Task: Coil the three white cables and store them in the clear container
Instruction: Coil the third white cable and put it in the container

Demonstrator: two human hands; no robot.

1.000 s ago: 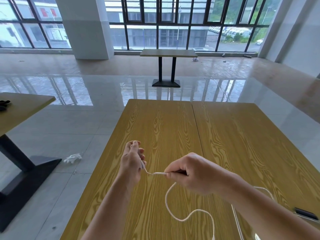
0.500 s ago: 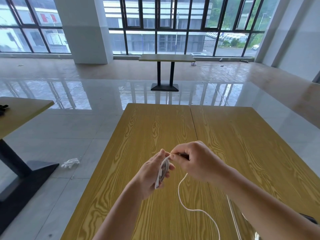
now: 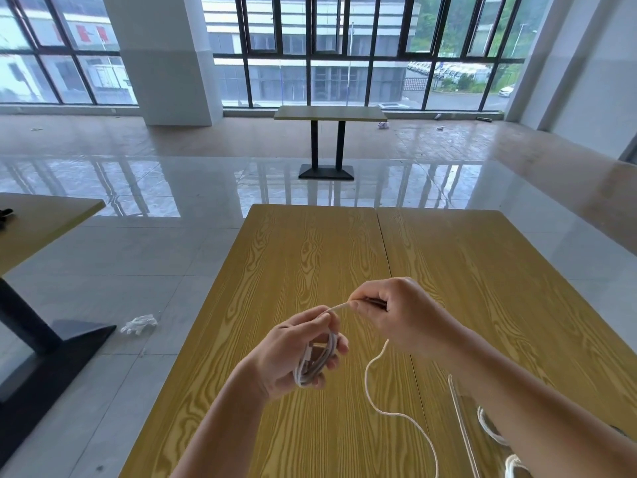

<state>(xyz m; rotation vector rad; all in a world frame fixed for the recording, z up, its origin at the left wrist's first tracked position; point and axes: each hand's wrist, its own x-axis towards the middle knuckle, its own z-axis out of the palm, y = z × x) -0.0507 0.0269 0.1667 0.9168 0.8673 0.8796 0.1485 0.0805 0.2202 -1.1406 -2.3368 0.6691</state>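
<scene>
Cable (image 3: 370, 377) taut between hands, roughly level

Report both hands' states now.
Left hand: grips the coiled part of the white cable.
Right hand: pinches the same cable's loose run.

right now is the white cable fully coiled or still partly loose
Partly loose. A few loops sit in the left hand, but the rest of the white cable trails from the right hand down across the table.
</scene>
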